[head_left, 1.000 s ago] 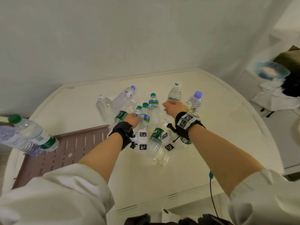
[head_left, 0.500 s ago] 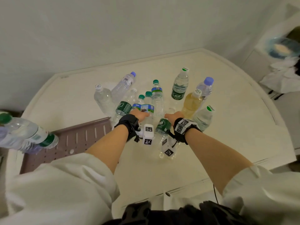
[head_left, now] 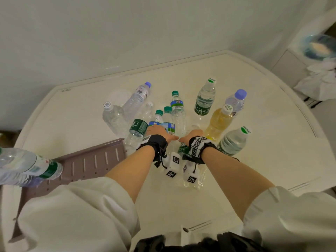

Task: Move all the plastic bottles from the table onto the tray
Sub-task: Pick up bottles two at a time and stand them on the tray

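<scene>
Several plastic bottles stand and lie in a cluster at the middle of the cream table (head_left: 263,160). My left hand (head_left: 159,133) is closed on a blue-labelled bottle (head_left: 170,127) with a green cap. My right hand (head_left: 192,135) grips the neck end of a clear green-labelled bottle (head_left: 182,149) that lies under my wrist, pointing toward me. A yellow drink bottle (head_left: 219,122) stands just right of that hand. The mauve slotted tray (head_left: 91,160) sits at the left, with two bottles (head_left: 27,166) lying at its far left end.
The wall runs along the table's far edge. A blue bowl (head_left: 318,46) and white cloth sit on a cabinet at the right. Marker cubes hang from both wrist straps. My white sleeves cover the near tray corner.
My right hand drew back from the rear bottles to the lying green-labelled bottle, uncovering the yellow one. My left hand stayed on the blue-labelled bottle. The view shifted slightly.
</scene>
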A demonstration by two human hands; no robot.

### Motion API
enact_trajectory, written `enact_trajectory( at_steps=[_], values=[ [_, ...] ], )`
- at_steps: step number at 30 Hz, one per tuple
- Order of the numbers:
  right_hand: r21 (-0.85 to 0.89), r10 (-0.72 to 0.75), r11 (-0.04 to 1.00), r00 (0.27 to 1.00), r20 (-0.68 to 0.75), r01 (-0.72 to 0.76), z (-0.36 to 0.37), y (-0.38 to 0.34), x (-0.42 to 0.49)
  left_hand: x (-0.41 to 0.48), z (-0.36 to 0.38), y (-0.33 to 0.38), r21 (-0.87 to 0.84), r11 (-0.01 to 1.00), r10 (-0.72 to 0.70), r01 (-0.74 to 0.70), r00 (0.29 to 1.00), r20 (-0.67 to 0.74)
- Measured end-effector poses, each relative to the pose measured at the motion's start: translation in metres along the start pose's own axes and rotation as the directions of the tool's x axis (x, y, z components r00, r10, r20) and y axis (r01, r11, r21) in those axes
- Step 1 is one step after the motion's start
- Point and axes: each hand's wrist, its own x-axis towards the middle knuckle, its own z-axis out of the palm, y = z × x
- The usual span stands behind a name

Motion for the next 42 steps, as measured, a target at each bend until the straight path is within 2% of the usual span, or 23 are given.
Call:
enact_trajectory(
  at_steps=[2, 7, 11, 16, 21, 26, 32, 38, 42],
  values=[
    [-0.027, 0.044, 0.999, 0.999, 0.008, -0.044, 0.003, -0.002, 0.004, 0.006, 0.0, -0.001, 0.023, 1.0, 0.008, -0.008, 1.0, -0.009],
    [0.016, 0.047, 0.999, 0.998, 0.032, -0.048, -0.005, 0.001, 0.01, 0.011, -0.005, -0.005, -0.098, 0.995, 0.013, -0.011, 1.0, 0.025],
    [0.127, 0.028, 0.991, 0.998, 0.063, -0.036, -0.008, 0.001, 0.007, 0.01, -0.014, -0.009, -0.31, 0.951, 0.045, -0.018, 0.996, 0.083],
    [0.189, 0.043, 0.981, 0.998, 0.046, -0.051, -0.009, -0.003, -0.006, 0.01, -0.027, -0.019, -0.526, 0.85, 0.045, 0.001, 0.996, 0.074],
    [0.25, -0.059, 0.966, 0.998, -0.009, 0.06, -0.02, -0.011, -0.023, 0.013, -0.022, -0.037, -0.57, 0.819, 0.094, -0.068, 0.995, 0.015],
    [0.393, -0.172, 0.898, 0.98, -0.103, 0.199, -0.049, -0.023, -0.042, -0.037, -0.047, -0.033, -0.59, 0.792, 0.119, -0.157, 0.987, -0.104],
    [0.439, -0.383, 0.776, 0.892, -0.242, 0.453, -0.088, -0.061, -0.083, -0.074, -0.084, -0.05, -0.698, 0.666, 0.03, -0.263, 0.944, -0.327],
    [0.436, -0.523, 0.686, 0.812, -0.261, 0.582, -0.079, -0.112, -0.127, -0.114, -0.121, -0.089, -0.694, 0.641, -0.104, -0.327, 0.859, -0.501],
    [0.394, -0.657, 0.596, 0.707, -0.26, 0.699, -0.044, -0.145, -0.165, -0.142, -0.134, -0.138, -0.678, 0.659, -0.162, -0.326, 0.819, -0.551]
  ],
)
